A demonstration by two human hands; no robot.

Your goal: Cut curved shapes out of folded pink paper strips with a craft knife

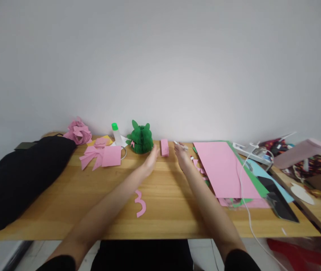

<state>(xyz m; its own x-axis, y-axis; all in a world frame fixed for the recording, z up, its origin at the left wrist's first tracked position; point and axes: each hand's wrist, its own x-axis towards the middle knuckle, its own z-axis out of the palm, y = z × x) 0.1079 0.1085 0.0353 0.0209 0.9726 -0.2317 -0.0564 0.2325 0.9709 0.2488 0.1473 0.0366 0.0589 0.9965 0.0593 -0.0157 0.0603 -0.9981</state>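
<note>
My left hand (151, 161) reaches over the back of the wooden table, fingers stretched out and slightly blurred, holding nothing. Just left of it stands a round green pleated-paper figure (141, 138) with leaf-like ears and a small pink piece on its side. Between my two hands, farther back, lies a narrow pink paper block (164, 147). My right hand (181, 155) is closed around a slim white pen (185, 148), whose tip points left. Between my forearms and nearer the front edge lies a pink paper cutout shaped like a 3 (140, 203).
Pink paper pieces (111, 156), a green-capped glue stick (116, 133) and crumpled pink paper (78, 131) lie left. Black fabric (36, 177) covers the far left. Rightward are pink sheets (225, 169), a power strip (252, 155), a white cable (245, 203) and a dark tablet (282, 205).
</note>
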